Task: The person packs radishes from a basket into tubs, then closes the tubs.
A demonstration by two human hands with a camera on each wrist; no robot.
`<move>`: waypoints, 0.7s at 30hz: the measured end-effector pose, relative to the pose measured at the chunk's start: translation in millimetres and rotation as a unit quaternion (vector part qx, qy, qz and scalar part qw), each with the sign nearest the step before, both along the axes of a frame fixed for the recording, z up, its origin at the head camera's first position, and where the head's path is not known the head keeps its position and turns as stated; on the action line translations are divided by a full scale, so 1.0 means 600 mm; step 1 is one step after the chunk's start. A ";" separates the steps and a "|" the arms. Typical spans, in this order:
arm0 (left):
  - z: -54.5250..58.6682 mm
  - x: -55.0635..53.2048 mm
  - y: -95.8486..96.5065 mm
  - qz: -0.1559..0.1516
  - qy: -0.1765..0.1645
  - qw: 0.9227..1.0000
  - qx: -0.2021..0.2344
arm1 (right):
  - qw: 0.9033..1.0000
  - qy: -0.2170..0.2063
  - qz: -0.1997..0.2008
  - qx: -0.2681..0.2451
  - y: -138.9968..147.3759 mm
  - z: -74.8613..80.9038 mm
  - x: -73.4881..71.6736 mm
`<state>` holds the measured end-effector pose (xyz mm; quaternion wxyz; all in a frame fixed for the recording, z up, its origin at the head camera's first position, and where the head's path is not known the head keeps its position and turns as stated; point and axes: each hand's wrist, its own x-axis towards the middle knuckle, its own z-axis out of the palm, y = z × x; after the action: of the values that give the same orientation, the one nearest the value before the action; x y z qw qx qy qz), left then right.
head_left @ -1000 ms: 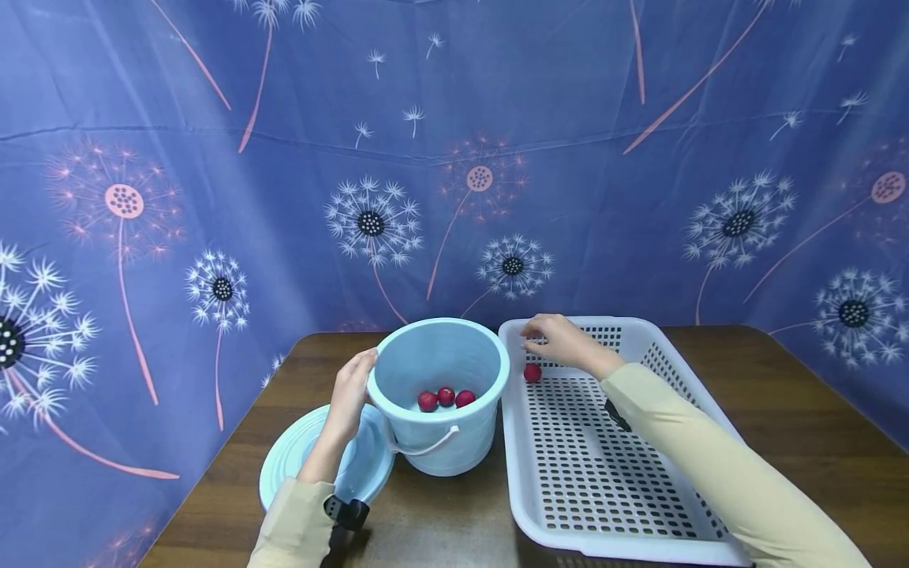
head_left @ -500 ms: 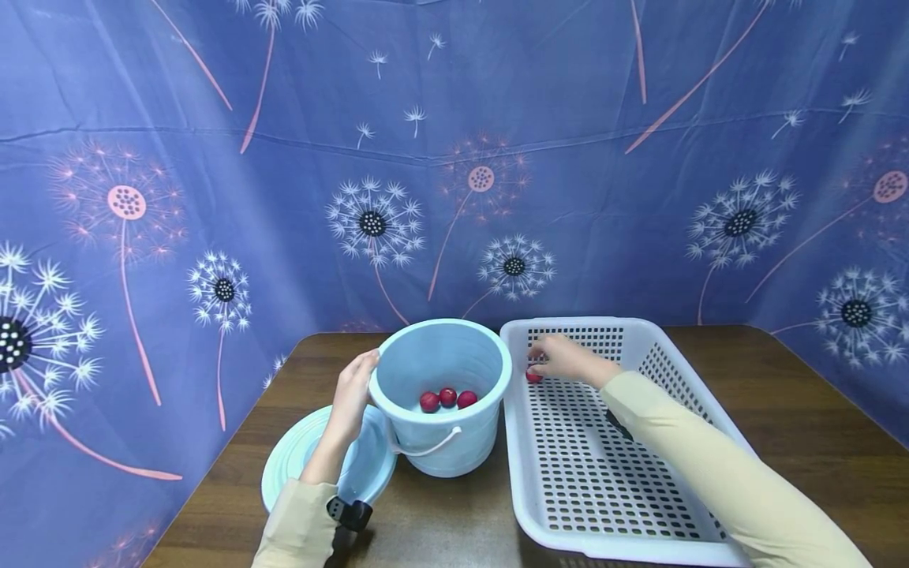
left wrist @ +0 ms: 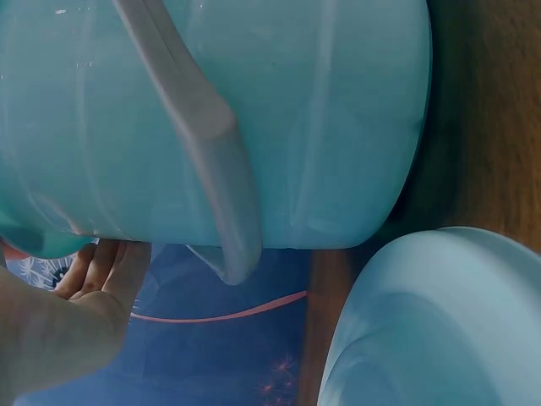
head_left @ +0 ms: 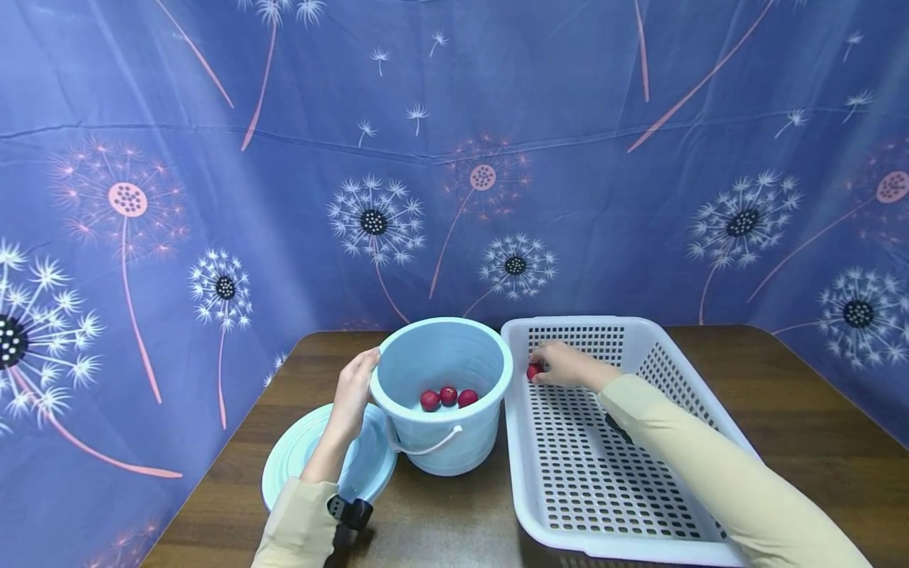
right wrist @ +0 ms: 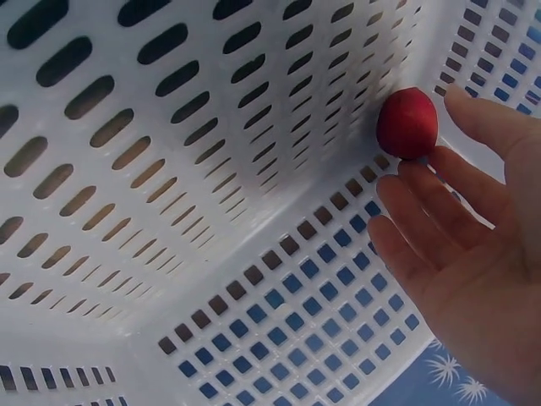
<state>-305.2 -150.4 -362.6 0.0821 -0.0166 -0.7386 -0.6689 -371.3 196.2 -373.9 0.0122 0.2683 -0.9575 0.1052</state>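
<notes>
My left hand (head_left: pixel 353 386) holds the left rim of a light blue bucket (head_left: pixel 447 446), whose white handle (left wrist: pixel 203 127) hangs down its side. Inside the bucket lie 3 plum-like red fruits (head_left: pixel 448 395). A white perforated basket (head_left: pixel 521 465) stands right beside it. My right hand (right wrist: pixel 473 203) reaches into the basket's far left corner. There its fingertips touch another plum-like red fruit (right wrist: pixel 407 124) against the wall. The thumb is close by the fruit's side, and the other fingers are extended below it.
A light blue lid (head_left: pixel 284 465) lies on the brown wooden table (head_left: pixel 440 521), left of the bucket and partly under my left forearm. A blue curtain (head_left: pixel 611 197) with dandelion prints hangs right behind the table.
My right hand has come down into the basket onto the fruit in its corner. The left hand has stayed on the bucket's rim, and the fruits in the bucket lie as before.
</notes>
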 end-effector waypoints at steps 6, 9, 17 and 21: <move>0.001 0.001 0.000 0.010 -0.007 1.000 -0.009 | 0.999 -0.008 -0.032 0.015 -0.001 0.000 0.000; 0.002 0.001 -0.001 0.011 -0.010 1.000 -0.008 | 0.998 -0.020 -0.054 0.015 -0.002 0.002 0.001; 0.003 0.000 -0.001 0.010 -0.012 1.000 -0.001 | 0.994 -0.046 -0.094 -0.005 -0.003 -0.003 0.001; 0.004 0.000 0.001 0.010 -0.014 1.000 -0.004 | 0.995 -0.041 -0.093 0.000 -0.002 -0.005 0.003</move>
<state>-305.2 -150.1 -360.0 0.0779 -0.0002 -0.7427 -0.6651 -369.8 195.0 -376.8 -0.0175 0.1740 -0.9779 0.1142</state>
